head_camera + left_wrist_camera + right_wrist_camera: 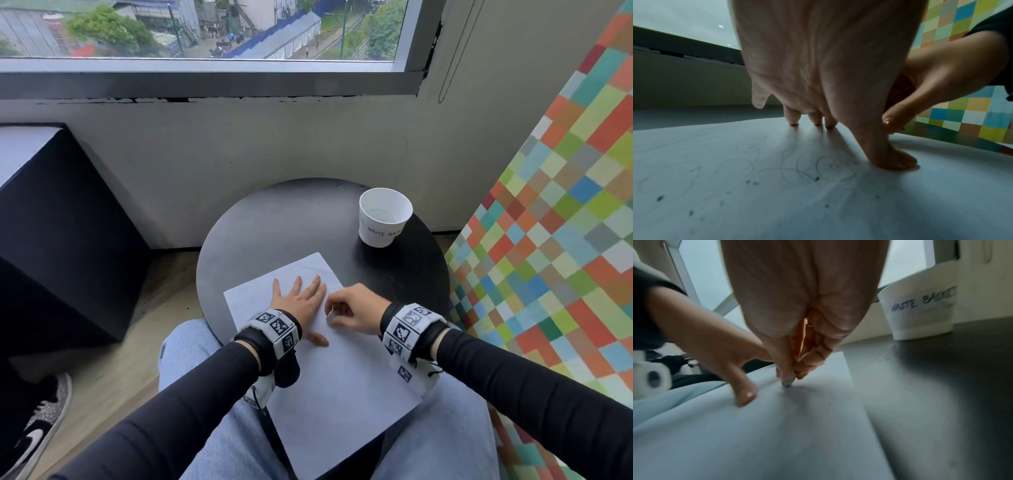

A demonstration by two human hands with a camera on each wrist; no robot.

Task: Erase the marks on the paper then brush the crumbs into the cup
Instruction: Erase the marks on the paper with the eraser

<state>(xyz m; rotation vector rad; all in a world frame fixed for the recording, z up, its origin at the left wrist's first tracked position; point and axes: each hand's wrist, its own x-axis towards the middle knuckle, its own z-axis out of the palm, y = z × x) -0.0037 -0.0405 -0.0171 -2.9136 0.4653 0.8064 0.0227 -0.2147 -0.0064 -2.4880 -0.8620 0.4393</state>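
On paper (342, 394), left hand (301, 305) flat; right hand (356, 313) pinches eraser (787, 381).

White paper (342, 370) overhangs table's near edge, faint pencil loops, dark crumbs (816, 178). White cup (383, 219) upright, far-right edge.

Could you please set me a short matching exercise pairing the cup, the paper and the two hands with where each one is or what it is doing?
Things:
1. cup
2. paper
3. left hand
4. right hand

States:
A. pinches a small eraser against the sheet
B. stands upright at the table's far right
C. lies flat under both hands
D. presses down with spread fingers

Pairs: 1-B, 2-C, 3-D, 4-A
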